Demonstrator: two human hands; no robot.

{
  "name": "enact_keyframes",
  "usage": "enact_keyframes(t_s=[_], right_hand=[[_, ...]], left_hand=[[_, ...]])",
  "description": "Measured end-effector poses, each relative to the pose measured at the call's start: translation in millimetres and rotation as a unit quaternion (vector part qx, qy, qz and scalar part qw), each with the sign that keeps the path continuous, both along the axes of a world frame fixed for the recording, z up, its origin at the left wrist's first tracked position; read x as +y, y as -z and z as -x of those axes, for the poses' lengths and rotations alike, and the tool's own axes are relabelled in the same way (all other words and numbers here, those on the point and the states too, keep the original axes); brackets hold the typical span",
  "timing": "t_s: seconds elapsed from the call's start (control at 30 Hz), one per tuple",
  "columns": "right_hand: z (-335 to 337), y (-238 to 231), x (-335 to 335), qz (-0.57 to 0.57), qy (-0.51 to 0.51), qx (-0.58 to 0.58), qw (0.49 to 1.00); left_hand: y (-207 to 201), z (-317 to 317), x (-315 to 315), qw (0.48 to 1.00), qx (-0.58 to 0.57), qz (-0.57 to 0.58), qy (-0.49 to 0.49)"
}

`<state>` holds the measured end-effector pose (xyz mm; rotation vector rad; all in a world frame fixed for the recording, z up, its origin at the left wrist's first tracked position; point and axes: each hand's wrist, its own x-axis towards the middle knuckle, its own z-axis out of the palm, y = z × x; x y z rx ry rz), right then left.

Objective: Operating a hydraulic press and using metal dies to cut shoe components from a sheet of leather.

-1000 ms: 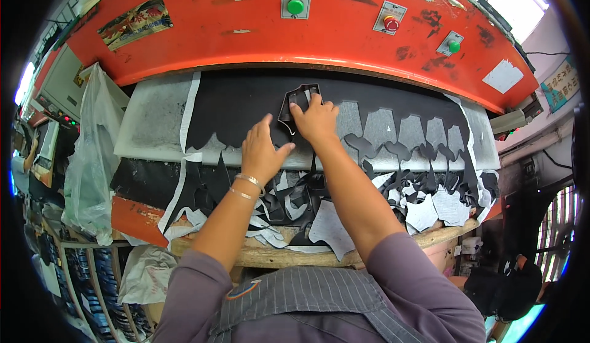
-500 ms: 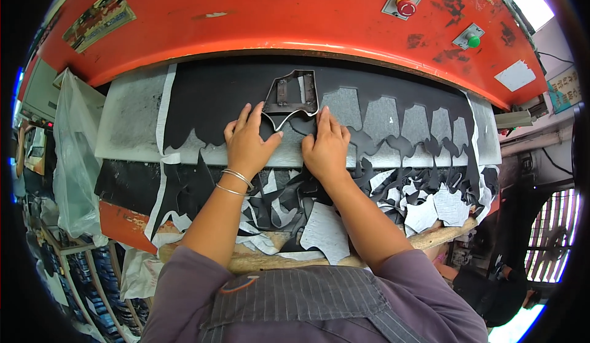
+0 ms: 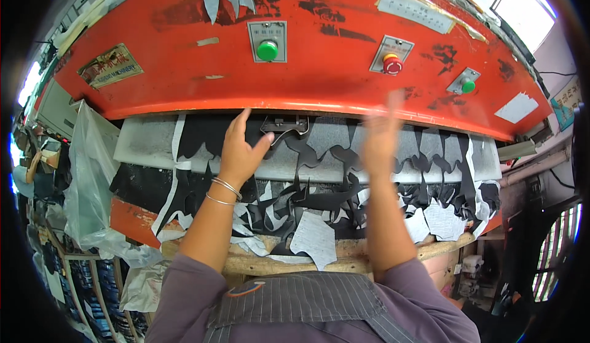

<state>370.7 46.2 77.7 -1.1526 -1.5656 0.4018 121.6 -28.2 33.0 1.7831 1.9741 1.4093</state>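
A metal cutting die with a wavy front edge lies on dark sheet material, its far part hidden under the red press head. My left hand is beside the die's left side, open, with thumb and index finger spread. Its thumb tip is close to the die's edge; whether they touch I cannot tell. Over the right part of the sheet, just in front of the press, my right hand is raised. Motion smears its fingers. Holes cut through the sheet expose the pale cutting board.
On the press front are green buttons and a red stop button. Dark and grey offcuts heap along the near side, by a worn wooden edge. A clear plastic bag hangs at the left.
My right hand has left the die and moved right, toward the press front. My left hand has shifted slightly off the die. The view has tilted up, and the press head now covers the die's far part.
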Motion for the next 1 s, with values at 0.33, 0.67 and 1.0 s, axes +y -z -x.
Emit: enact_keyframes(t_s=[0.33,0.67,1.0], right_hand=[[-188.6,-95.0,71.7,-0.163,0.373,0.063,0.911],[-70.7,22.6,-241.3,0.145,-0.345,-0.377,0.847],[-50.3,65.0,-262.9,0.097,-0.229,-0.457,0.854]], left_hand=[[-123.5,-47.2,-7.2,0.929,0.295,-0.220,0.051],[7.4,-66.0,-236.8,0.941,0.139,0.244,0.190],[40.4,-88.1,-253.7,0.987,0.125,0.071,0.071]])
